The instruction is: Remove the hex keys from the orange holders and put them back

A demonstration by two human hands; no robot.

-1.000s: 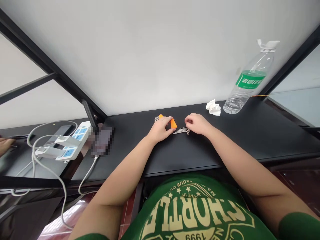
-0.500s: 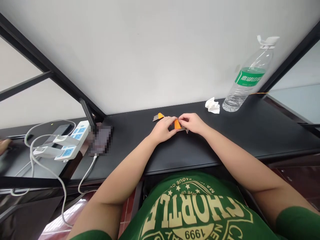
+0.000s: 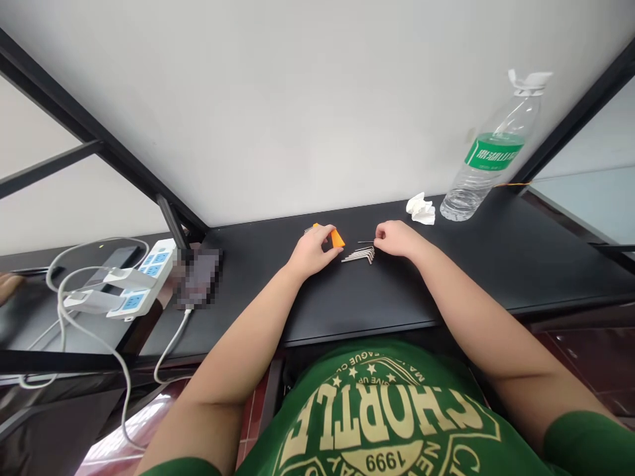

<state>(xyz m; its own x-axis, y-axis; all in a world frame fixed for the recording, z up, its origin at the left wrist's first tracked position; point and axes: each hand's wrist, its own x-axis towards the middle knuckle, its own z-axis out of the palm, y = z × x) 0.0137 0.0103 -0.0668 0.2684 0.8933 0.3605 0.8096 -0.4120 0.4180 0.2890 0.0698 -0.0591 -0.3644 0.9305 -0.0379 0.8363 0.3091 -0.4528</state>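
Observation:
My left hand (image 3: 311, 251) grips an orange hex key holder (image 3: 338, 238) between thumb and fingers, just above the black tabletop. My right hand (image 3: 395, 238) pinches one thin hex key (image 3: 366, 242), whose straight end points left toward the holder. Between and slightly below the hands, several L-shaped hex keys (image 3: 360, 255) lie side by side on the table, their bent ends to the right. Behind my left hand sits a second orange holder (image 3: 315, 226) with metal keys in it, mostly covered by my fingers.
A crumpled white tissue (image 3: 421, 209) and a large clear bottle (image 3: 476, 165) with a green label stand at the back right. To the left are a white power strip (image 3: 153, 271) with cables and a blurred-out dark device (image 3: 201, 277). Another person's hand (image 3: 10, 285) shows at the far left.
My hands have moved apart. The holder has shifted left in my left hand, away from the hex keys, which now lie bare on the table. My right hand has drawn rightward with one key.

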